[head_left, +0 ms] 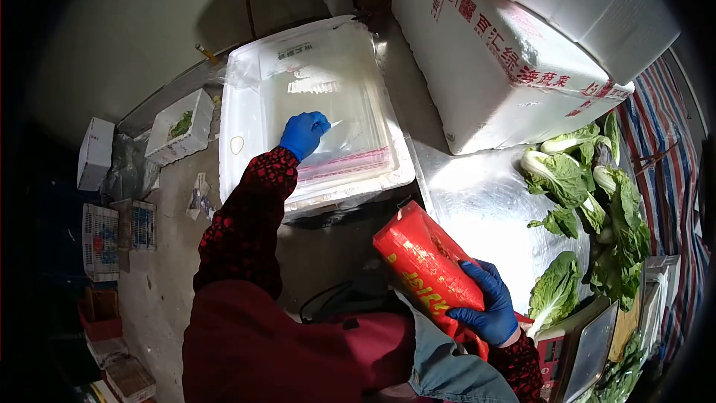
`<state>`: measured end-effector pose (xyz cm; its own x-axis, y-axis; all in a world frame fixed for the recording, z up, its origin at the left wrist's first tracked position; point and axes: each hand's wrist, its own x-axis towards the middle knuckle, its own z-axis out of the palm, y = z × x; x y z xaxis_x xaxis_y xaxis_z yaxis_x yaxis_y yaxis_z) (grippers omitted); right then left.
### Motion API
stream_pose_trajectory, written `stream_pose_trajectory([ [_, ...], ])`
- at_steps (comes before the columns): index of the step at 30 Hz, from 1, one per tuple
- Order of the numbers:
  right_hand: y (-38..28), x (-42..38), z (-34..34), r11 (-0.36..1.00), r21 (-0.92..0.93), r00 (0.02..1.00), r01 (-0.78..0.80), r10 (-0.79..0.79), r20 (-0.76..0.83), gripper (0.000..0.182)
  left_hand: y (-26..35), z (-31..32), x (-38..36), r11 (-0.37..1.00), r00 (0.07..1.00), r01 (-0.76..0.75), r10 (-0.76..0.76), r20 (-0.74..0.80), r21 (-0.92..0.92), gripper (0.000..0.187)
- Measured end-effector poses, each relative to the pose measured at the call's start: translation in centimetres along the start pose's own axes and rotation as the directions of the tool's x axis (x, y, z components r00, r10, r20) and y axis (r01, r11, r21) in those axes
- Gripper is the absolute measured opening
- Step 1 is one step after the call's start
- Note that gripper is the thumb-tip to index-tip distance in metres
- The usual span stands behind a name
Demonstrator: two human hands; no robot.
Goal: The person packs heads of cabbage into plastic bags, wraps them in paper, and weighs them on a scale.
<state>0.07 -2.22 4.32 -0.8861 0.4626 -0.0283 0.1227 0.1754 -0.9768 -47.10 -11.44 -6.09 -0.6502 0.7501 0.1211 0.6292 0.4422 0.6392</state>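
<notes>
My left hand (304, 135), in a blue glove, is over a stack of clear plastic bags (339, 116) with printing on them. Its fingers are pressed together, and what they hold, if anything, is too small to name. The bags lie in a white foam tray (242, 116). My right hand (488, 304), also gloved in blue, grips a red packet (425, 257) with yellow lettering, low in front of my body. The packet is tilted, its flat end towards the tray.
Leafy green vegetables (567, 175) lie on the metal table (485, 209) at the right, beside a scale (589, 351). A large white foam box (485, 67) with red print stands at the back right. A small foam box (179, 127) and crates (101, 242) are at the left.
</notes>
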Motion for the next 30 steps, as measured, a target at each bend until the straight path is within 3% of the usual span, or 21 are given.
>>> stream_pose_trajectory([
  [4, -0.9, 4.2, 0.7, 0.992, -0.006, 0.985, 0.130, -0.128, 0.111, 0.076, 4.0, -1.5, -0.5, 0.985, 0.984, -0.146, 0.135, 0.116, 0.092, 0.013],
  [7, -0.9, 7.3, 1.9, 0.987, -0.019, 0.968, 0.158, -0.152, 0.198, 0.074, 8.0, -2.0, -1.9, 0.930, 0.906, -0.352, 0.310, 0.289, 0.107, 0.009],
  [9, -0.5, 8.2, 3.0, 0.991, -0.051, 0.981, 0.121, -0.112, 0.162, 0.072, 10.4, -3.0, -2.8, 0.923, 0.886, -0.381, 0.348, 0.306, 0.054, 0.009],
  [11, 0.0, 8.5, 3.4, 0.951, -0.285, 0.992, 0.122, -0.113, 0.048, 0.071, 11.0, -3.1, -3.4, 0.894, 0.857, -0.448, 0.436, 0.273, -0.020, 0.008],
  [12, 0.1, 8.4, 3.5, 0.895, -0.429, 0.990, 0.125, -0.140, -0.004, 0.070, 11.2, -3.0, -3.6, 0.893, 0.856, -0.449, 0.438, 0.274, -0.026, 0.008],
  [13, -0.2, 8.1, 3.6, 0.718, -0.683, 0.977, 0.135, -0.211, -0.028, 0.067, 11.5, -3.0, -3.8, 0.873, 0.843, -0.488, 0.466, 0.267, 0.015, 0.008],
  [14, -0.6, 7.9, 3.7, 0.718, -0.684, 0.978, 0.130, -0.208, -0.033, 0.067, 11.9, -3.0, -4.0, 0.849, 0.828, -0.525, 0.495, 0.263, 0.056, 0.007],
  [16, -1.5, 7.6, 3.6, 0.518, -0.827, 0.954, 0.219, -0.291, 0.070, 0.065, 13.6, -2.4, -4.5, 0.830, 0.791, -0.557, 0.525, 0.316, 0.016, 0.008],
  [17, -0.8, 7.5, 3.5, 0.516, -0.830, 0.956, 0.209, -0.287, 0.062, 0.065, 14.5, -1.9, -4.8, 0.811, 0.751, -0.585, 0.551, 0.363, -0.020, 0.008],
  [19, 1.3, 7.3, 3.3, 0.196, -0.946, 0.914, 0.256, -0.367, 0.172, 0.073, 16.1, -0.4, -5.6, 0.790, 0.724, -0.607, 0.592, 0.354, -0.081, 0.009],
  [23, 1.3, 6.4, 2.7, 0.266, -0.961, 0.943, 0.073, -0.331, -0.020, 0.084, 20.4, 2.6, -8.2, 0.753, 0.651, -0.634, 0.643, 0.403, -0.176, 0.009],
  [25, 0.4, 5.8, 2.1, 0.554, -0.830, 0.918, 0.064, -0.360, -0.169, 0.090, 23.2, 4.0, -10.6, 0.733, 0.599, -0.645, 0.660, 0.454, -0.215, 0.009],
  [28, 1.1, 3.8, 0.5, 0.644, -0.765, 0.894, 0.007, -0.346, -0.283, 0.096, 26.6, 5.3, -12.4, 0.657, 0.545, -0.707, 0.742, 0.391, -0.260, 0.010],
  [30, 0.9, 1.5, -0.3, 0.776, -0.624, 0.841, -0.087, -0.279, -0.463, 0.097, 28.1, 5.3, -13.7, 0.470, 0.558, -0.783, 0.821, -0.125, -0.407, 0.012],
])
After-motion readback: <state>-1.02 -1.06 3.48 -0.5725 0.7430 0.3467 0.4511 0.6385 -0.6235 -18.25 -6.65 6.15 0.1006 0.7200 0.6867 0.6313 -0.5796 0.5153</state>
